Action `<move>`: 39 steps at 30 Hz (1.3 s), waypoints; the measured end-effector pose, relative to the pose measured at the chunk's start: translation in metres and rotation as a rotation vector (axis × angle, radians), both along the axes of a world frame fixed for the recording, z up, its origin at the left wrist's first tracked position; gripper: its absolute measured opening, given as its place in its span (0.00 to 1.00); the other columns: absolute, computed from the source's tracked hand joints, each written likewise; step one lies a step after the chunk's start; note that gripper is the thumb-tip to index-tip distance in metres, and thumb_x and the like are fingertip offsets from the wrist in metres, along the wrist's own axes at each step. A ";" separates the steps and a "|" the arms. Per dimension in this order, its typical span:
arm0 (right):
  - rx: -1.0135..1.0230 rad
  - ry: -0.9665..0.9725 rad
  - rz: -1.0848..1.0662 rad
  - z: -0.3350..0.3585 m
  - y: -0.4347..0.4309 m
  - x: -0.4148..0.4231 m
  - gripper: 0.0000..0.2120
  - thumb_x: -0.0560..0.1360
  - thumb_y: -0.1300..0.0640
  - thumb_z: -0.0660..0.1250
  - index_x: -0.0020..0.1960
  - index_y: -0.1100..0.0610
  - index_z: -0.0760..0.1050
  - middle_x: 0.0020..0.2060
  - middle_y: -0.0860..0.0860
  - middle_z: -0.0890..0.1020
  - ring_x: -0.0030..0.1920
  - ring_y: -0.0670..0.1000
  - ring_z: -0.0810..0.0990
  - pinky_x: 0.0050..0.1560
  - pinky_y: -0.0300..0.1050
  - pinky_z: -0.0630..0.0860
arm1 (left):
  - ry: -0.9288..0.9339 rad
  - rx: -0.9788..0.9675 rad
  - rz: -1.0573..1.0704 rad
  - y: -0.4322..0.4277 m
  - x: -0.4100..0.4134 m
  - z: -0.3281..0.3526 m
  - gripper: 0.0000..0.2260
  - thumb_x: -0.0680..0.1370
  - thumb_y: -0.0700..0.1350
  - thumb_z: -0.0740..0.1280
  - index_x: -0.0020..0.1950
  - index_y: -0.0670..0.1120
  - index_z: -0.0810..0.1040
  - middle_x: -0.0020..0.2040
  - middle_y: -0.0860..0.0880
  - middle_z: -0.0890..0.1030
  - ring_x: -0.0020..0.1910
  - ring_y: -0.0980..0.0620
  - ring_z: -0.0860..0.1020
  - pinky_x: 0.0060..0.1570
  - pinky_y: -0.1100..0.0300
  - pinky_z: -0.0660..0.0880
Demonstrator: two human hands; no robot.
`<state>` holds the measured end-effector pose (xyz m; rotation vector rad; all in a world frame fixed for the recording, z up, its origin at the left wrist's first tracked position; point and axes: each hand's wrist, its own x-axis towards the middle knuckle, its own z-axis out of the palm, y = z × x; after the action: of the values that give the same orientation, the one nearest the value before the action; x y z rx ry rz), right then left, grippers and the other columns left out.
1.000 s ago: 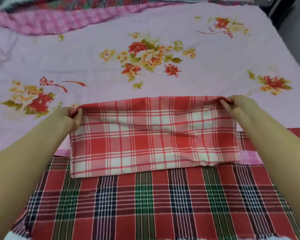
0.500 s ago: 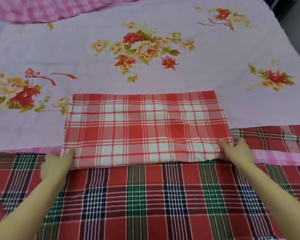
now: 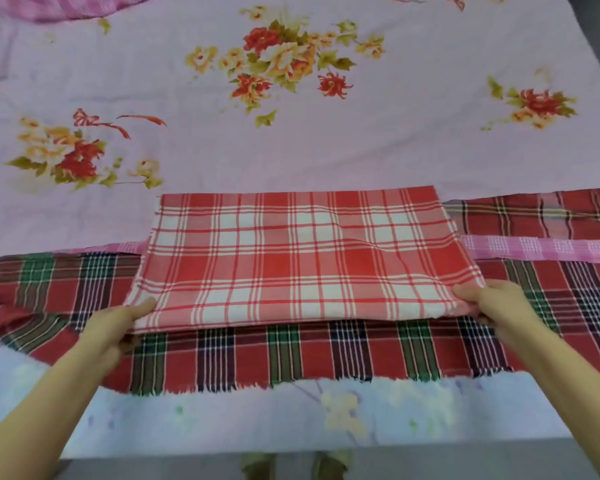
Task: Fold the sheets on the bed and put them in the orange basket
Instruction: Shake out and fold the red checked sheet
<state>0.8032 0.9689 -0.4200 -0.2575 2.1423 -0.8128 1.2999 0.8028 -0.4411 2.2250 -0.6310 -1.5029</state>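
Observation:
A folded red-and-white plaid sheet (image 3: 302, 258) lies as a wide rectangle on the bed, its near edge lifted a little. My left hand (image 3: 113, 327) grips its near left corner, thumb on top and fingers underneath. My right hand (image 3: 499, 303) grips the near right corner the same way. Beneath it spreads a dark red, green and navy plaid sheet (image 3: 291, 355), flat, with a frayed near edge. The orange basket is not in view.
A pink floral bedsheet (image 3: 291, 133) covers the bed behind. A pink checked cloth (image 3: 541, 249) shows as a strip at the right and again at the far left corner. A pale blue sheet (image 3: 326, 410) hangs at the bed's near edge.
My hands left the far corners, came back to the near edge and now grip the near corners of the red-and-white sheet, lifting them slightly. The view has shifted toward the bed's near edge.

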 end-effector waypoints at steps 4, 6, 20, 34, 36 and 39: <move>0.203 0.016 -0.008 -0.011 0.072 0.035 0.07 0.71 0.71 0.66 0.35 0.67 0.74 0.27 0.57 0.75 0.26 0.52 0.71 0.20 0.36 0.69 | -0.195 0.164 -0.185 0.075 0.022 0.001 0.13 0.72 0.39 0.72 0.34 0.43 0.69 0.25 0.46 0.71 0.27 0.50 0.66 0.29 0.60 0.64; 0.316 0.189 0.063 -0.027 0.094 0.048 0.04 0.72 0.68 0.66 0.41 0.69 0.76 0.35 0.65 0.80 0.34 0.60 0.77 0.34 0.49 0.76 | -0.412 0.143 -0.346 0.103 0.021 -0.006 0.09 0.73 0.42 0.71 0.41 0.38 0.73 0.36 0.38 0.79 0.36 0.42 0.75 0.40 0.51 0.74; -0.107 0.954 1.329 -0.108 0.033 0.129 0.24 0.80 0.45 0.50 0.73 0.50 0.65 0.72 0.54 0.67 0.73 0.54 0.62 0.70 0.63 0.55 | -0.758 -0.703 -1.471 0.112 -0.195 -0.084 0.23 0.79 0.56 0.51 0.74 0.53 0.64 0.75 0.48 0.62 0.74 0.43 0.60 0.67 0.32 0.53; 0.327 0.779 0.277 -0.085 0.035 0.047 0.28 0.77 0.47 0.62 0.71 0.61 0.64 0.60 0.62 0.74 0.57 0.62 0.73 0.51 0.54 0.72 | -0.828 -0.739 -1.396 0.097 -0.279 -0.094 0.27 0.78 0.61 0.47 0.76 0.54 0.57 0.77 0.41 0.55 0.74 0.31 0.51 0.66 0.27 0.48; 0.298 0.640 0.212 -0.077 0.047 0.040 0.27 0.76 0.47 0.64 0.68 0.62 0.67 0.60 0.61 0.74 0.56 0.62 0.74 0.49 0.51 0.72 | -0.805 -0.722 -1.406 0.106 -0.288 -0.094 0.26 0.79 0.60 0.47 0.76 0.54 0.57 0.77 0.41 0.55 0.74 0.31 0.50 0.66 0.27 0.48; 0.160 0.237 0.172 -0.064 0.058 0.021 0.25 0.73 0.51 0.70 0.65 0.59 0.69 0.56 0.56 0.79 0.53 0.57 0.79 0.54 0.50 0.75 | -0.787 -0.677 -1.418 0.110 -0.292 -0.093 0.26 0.79 0.60 0.46 0.76 0.56 0.55 0.77 0.41 0.55 0.74 0.32 0.49 0.67 0.28 0.47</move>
<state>0.8237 1.0266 -0.4845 -0.4662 2.3530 -0.5298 1.0074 0.9131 -0.5338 1.6066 -2.7961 -0.3906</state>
